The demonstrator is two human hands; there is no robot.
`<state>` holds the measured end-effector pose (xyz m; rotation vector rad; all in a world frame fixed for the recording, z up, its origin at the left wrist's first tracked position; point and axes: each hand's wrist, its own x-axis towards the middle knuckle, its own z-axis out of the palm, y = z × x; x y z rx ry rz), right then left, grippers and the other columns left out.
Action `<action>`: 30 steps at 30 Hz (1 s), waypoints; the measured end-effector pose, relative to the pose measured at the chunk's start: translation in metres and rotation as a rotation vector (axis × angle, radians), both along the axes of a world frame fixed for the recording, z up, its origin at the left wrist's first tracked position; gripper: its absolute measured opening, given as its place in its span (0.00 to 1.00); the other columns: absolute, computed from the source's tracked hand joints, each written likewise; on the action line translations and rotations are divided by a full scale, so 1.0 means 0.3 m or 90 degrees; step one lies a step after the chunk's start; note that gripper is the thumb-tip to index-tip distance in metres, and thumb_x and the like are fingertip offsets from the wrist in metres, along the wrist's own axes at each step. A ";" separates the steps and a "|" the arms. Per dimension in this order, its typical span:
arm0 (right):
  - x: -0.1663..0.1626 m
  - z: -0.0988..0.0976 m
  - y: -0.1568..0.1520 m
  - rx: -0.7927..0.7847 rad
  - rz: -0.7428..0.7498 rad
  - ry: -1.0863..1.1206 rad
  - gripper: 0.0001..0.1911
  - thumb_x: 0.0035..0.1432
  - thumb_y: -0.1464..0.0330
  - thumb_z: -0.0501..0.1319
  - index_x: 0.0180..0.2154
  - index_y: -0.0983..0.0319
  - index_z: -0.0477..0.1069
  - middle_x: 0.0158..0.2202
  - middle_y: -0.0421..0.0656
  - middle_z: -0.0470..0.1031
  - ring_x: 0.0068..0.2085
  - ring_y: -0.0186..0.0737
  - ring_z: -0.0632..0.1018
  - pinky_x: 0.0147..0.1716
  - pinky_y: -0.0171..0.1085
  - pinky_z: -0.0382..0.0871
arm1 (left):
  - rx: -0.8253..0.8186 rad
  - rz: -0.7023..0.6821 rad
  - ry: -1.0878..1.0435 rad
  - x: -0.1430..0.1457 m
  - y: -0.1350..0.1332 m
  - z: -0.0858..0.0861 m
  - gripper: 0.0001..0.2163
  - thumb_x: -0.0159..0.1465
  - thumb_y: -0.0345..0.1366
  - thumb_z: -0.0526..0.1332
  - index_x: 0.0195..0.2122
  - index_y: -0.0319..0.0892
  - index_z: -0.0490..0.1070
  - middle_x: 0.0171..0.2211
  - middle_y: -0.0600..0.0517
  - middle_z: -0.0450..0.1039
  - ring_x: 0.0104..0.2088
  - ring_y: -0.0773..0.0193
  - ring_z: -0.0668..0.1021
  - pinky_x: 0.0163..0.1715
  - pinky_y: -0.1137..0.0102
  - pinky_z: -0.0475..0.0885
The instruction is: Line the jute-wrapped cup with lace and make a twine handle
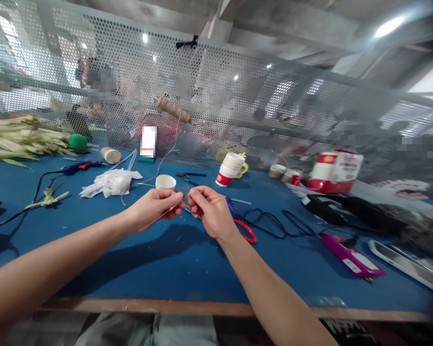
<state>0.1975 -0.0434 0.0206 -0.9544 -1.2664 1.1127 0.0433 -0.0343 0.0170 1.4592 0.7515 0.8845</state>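
Note:
Over the blue table, my left hand (159, 207) is closed, thumb and fingers pinching a thin strand of twine (162, 216). Close beside it, my right hand (210, 207) is also closed in a pinch, seemingly on the same strand; its fingertips hide the exact hold. Just behind my left hand stands a white paper cup (165, 181). A spool of brown twine (173, 110) hangs on the mesh screen, its loose line running down towards the cup. Red-handled scissors (250, 234) lie partly hidden beneath my right hand and wrist.
Pliers (191, 175) and stacked paper cups (228, 170) are behind my hands. Crumpled white material (111, 182), a glue gun (81, 166) and corn husks (18, 137) lie left. Rightward are black cable (270, 223), a purple device (351, 257) and a white-edged phone or tablet (400, 262).

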 end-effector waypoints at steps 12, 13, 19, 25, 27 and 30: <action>-0.004 -0.017 -0.004 0.034 0.020 -0.020 0.11 0.48 0.62 0.63 0.25 0.62 0.67 0.19 0.35 0.67 0.18 0.26 0.65 0.15 0.28 0.57 | 0.793 0.246 0.254 -0.025 0.011 0.023 0.07 0.61 0.34 0.56 0.29 0.38 0.71 0.27 0.49 0.72 0.30 0.65 0.69 0.32 0.70 0.66; -0.004 -0.018 -0.007 0.060 0.010 -0.046 0.10 0.49 0.62 0.62 0.26 0.62 0.68 0.19 0.36 0.68 0.18 0.26 0.66 0.16 0.28 0.58 | 0.690 0.228 0.230 -0.022 0.006 0.028 0.08 0.60 0.34 0.56 0.28 0.38 0.71 0.26 0.49 0.72 0.30 0.66 0.70 0.32 0.70 0.66; -0.007 -0.004 -0.036 0.155 -0.043 -0.179 0.09 0.52 0.62 0.59 0.28 0.62 0.68 0.20 0.36 0.68 0.19 0.27 0.67 0.19 0.30 0.63 | -0.099 0.016 -0.018 -0.001 -0.012 0.034 0.09 0.56 0.38 0.57 0.24 0.37 0.67 0.18 0.56 0.63 0.19 0.74 0.64 0.20 0.76 0.58; 0.003 -0.014 -0.005 0.089 -0.020 -0.085 0.11 0.50 0.61 0.61 0.25 0.62 0.67 0.19 0.35 0.67 0.18 0.27 0.66 0.16 0.29 0.60 | 0.114 0.033 0.144 -0.020 -0.006 0.040 0.15 0.61 0.42 0.52 0.26 0.37 0.70 0.18 0.54 0.66 0.18 0.72 0.64 0.19 0.75 0.59; 0.006 -0.022 0.008 0.062 -0.009 -0.032 0.11 0.49 0.61 0.62 0.25 0.62 0.66 0.19 0.35 0.66 0.18 0.26 0.65 0.15 0.28 0.58 | 0.426 0.124 0.256 -0.036 -0.001 0.047 0.12 0.61 0.38 0.53 0.28 0.37 0.71 0.23 0.50 0.70 0.23 0.69 0.68 0.24 0.73 0.63; 0.004 -0.029 0.013 0.047 0.008 -0.016 0.12 0.49 0.61 0.63 0.24 0.63 0.66 0.18 0.35 0.66 0.17 0.26 0.65 0.15 0.28 0.57 | 0.782 0.208 0.301 -0.051 0.014 0.043 0.08 0.61 0.33 0.55 0.36 0.38 0.72 0.34 0.46 0.73 0.33 0.64 0.71 0.34 0.69 0.67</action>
